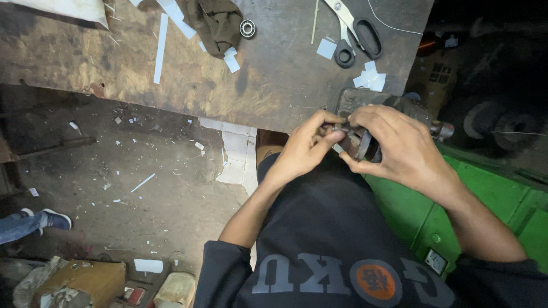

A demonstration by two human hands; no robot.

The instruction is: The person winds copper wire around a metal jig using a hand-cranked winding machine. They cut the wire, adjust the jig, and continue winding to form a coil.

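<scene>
The work was at a fitting stage. The right hand (399, 149) curled around a rusty, dark round metal part (362, 144) held at the near right edge of the worn wooden workbench (188, 74), beside a grimy metal vise (365, 101). The left hand (306, 149) pinched something small against the part's left face; what it was could not be made out. The next move probably called for a steady grip and fine fingertip alignment. Black-handled scissors (354, 31) lay farther back.
</scene>
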